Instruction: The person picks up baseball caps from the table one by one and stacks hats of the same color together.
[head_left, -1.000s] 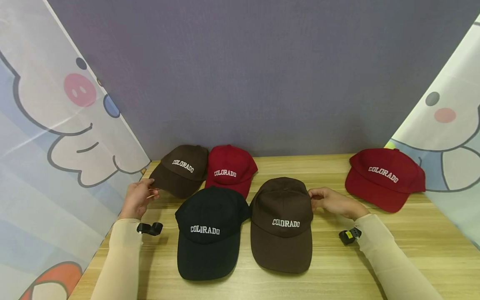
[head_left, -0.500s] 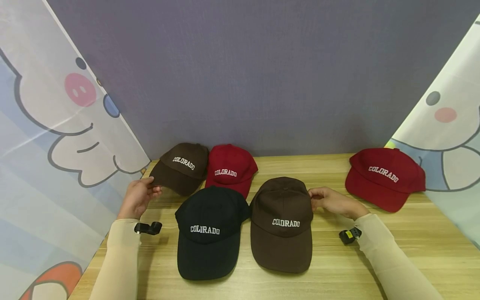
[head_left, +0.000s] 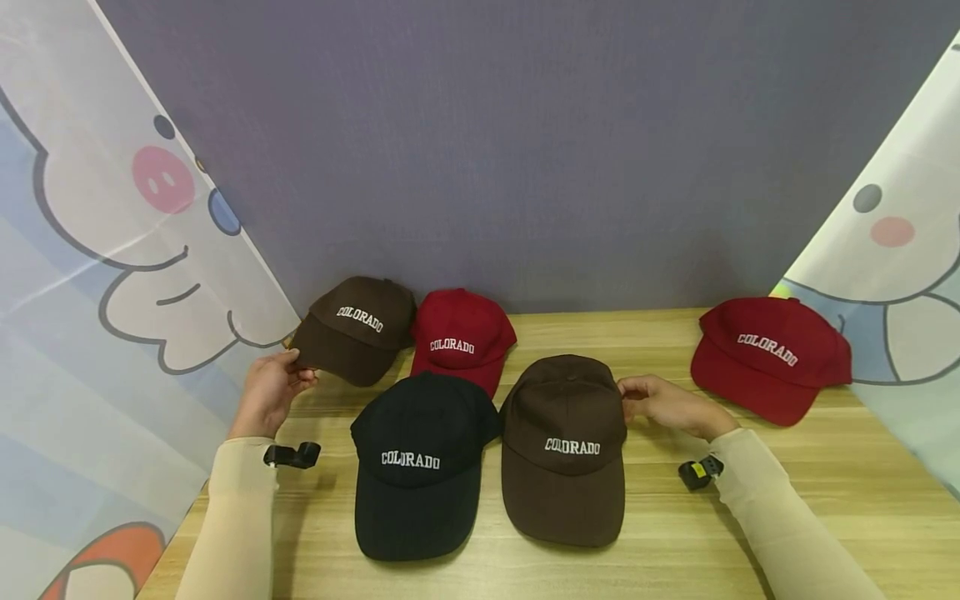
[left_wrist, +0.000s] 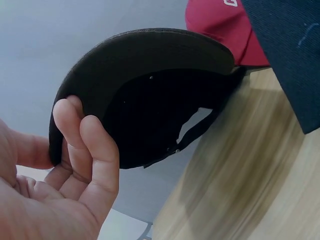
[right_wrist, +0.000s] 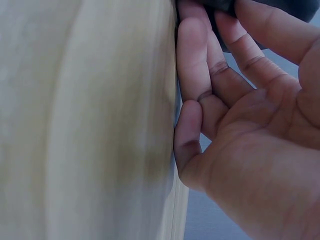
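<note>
Since the earlier frame, left hand (head_left: 268,392) has raised the brown twill cap (head_left: 352,330) by its curved brim, fingers pinching it, above the wooden counter's (head_left: 675,533) far-left corner. Right hand (head_left: 663,402), fingers curled, touches the second brown cap's (head_left: 564,450) domed crown mid-counter.

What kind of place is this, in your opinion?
Probably a small staged recording booth, not a shop or a home. A wooden table carries five caps marked COLORADO, a plain grey-purple backdrop stands behind it, and cartoon-printed curtains close both sides.
</note>
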